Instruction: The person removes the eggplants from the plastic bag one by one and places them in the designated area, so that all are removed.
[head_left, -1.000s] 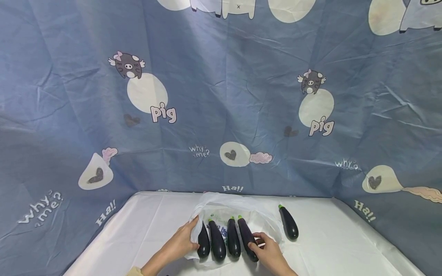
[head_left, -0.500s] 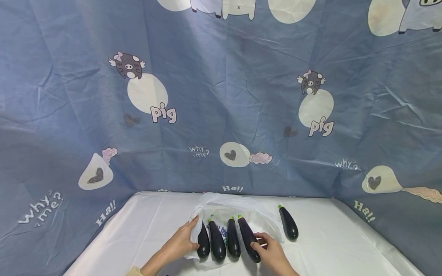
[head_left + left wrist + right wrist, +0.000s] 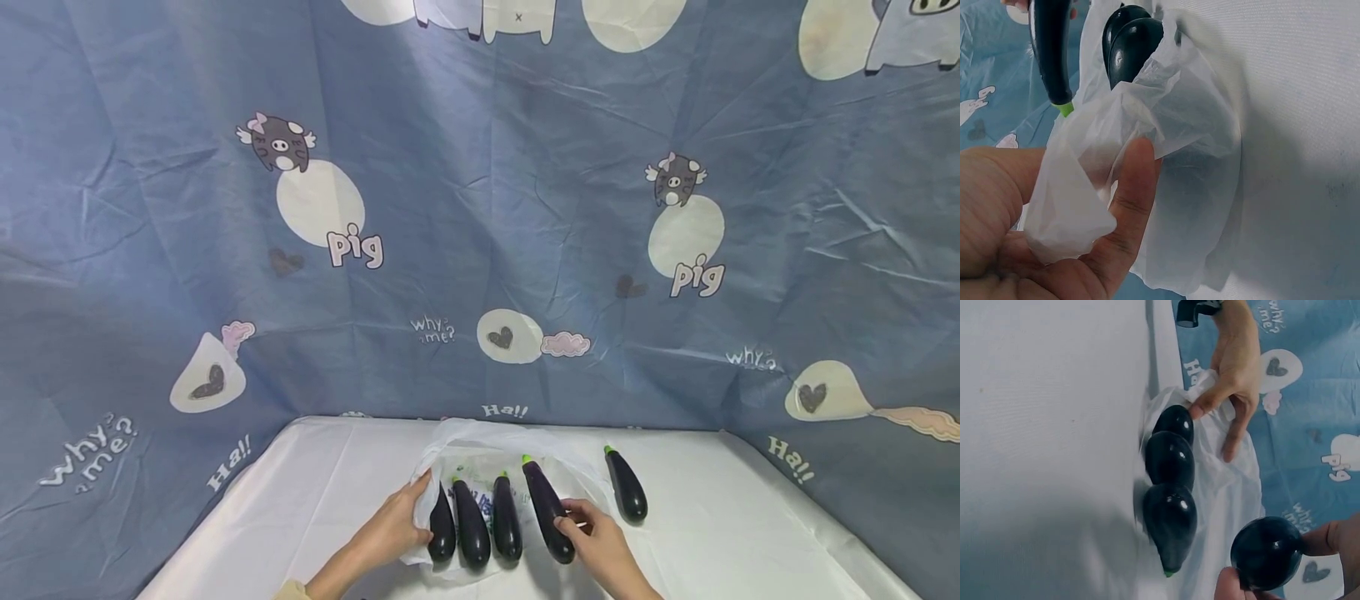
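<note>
The right hand (image 3: 600, 546) gripped the thick end of a dark eggplant (image 3: 547, 508), fingers and thumb curled round it, holding it tilted just above the white plastic bag (image 3: 577, 467) with its green stem pointing away. The left hand (image 3: 390, 529) pinched the bag's left edge. Three eggplants (image 3: 474, 529) lay side by side on the bag. A fifth eggplant (image 3: 627, 495) rested on the white counter (image 3: 750, 533) just right of the bag.
</note>
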The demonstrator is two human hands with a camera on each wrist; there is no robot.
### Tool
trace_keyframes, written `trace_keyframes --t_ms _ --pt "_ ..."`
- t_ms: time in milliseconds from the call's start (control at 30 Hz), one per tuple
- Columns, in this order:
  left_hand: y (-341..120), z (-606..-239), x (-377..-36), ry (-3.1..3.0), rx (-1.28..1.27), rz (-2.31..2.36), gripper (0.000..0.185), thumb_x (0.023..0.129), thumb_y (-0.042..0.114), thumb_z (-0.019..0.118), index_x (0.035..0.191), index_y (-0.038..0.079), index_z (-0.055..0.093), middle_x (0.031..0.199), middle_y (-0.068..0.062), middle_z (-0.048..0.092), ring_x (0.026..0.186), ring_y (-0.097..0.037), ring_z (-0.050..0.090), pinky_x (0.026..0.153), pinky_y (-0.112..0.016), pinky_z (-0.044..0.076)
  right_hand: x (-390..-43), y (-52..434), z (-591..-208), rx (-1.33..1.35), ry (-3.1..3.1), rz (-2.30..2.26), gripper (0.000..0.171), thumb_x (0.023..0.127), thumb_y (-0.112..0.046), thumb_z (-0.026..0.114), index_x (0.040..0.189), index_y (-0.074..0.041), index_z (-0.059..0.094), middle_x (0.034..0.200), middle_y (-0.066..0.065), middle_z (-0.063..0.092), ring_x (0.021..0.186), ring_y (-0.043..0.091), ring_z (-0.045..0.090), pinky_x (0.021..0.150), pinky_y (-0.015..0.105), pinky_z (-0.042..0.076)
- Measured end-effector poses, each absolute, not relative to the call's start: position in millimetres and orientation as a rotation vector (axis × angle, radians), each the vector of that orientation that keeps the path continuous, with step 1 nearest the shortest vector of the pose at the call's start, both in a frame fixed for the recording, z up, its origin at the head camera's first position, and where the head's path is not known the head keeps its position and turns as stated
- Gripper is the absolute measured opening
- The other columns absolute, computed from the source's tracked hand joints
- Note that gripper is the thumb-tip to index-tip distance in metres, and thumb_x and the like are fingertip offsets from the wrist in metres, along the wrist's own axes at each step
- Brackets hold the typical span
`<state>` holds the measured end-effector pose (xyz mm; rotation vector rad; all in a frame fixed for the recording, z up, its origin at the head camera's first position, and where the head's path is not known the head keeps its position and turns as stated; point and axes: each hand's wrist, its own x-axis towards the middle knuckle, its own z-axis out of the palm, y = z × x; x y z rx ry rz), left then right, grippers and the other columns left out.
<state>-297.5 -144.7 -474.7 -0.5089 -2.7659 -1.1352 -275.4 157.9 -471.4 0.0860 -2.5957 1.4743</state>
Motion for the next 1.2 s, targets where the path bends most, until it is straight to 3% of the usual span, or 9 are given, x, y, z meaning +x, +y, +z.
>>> trace_keyframes --t_ms 567,967,1200 --pt "-144 -475 -296 -2.759 -0.512 -1.133 0.090 0.054 0.001 0.073 0.135 -0.010 0.033 0.135 -0.030 0.036 0.124 -0.044 0.036 0.099 -0.053 0.031 -277 163 -459 -0.012 -2.669 1.430 0.036 0.079 -0.029 0.061 0.104 -0.004 0.065 0.088 0.003 0.066 0.069 0.009 0.057 0.058 0.024 0.044" --pt "-144 -475 -295 -2.754 -0.510 -1.113 0.090 0.054 0.001 0.073 0.134 -0.010 0.034 0.134 -0.031 0.037 0.122 -0.044 0.038 0.098 -0.053 0.033 -281 180 -440 -0.114 -2.640 1.514 0.043 0.083 -0.032 0.057 0.112 -0.001 0.061 0.090 0.003 0.066 0.077 0.011 0.060 0.064 0.029 0.052" --pt "-144 -476 -297 -2.756 -0.511 -1.114 0.091 0.054 0.002 0.073 0.135 -0.010 0.033 0.135 -0.031 0.036 0.123 -0.044 0.037 0.099 -0.054 0.032 -286 199 -429 -0.162 -2.617 1.538 0.053 0.085 -0.040 0.054 0.120 -0.001 0.055 0.106 0.014 0.063 0.091 0.022 0.062 0.076 0.037 0.053"
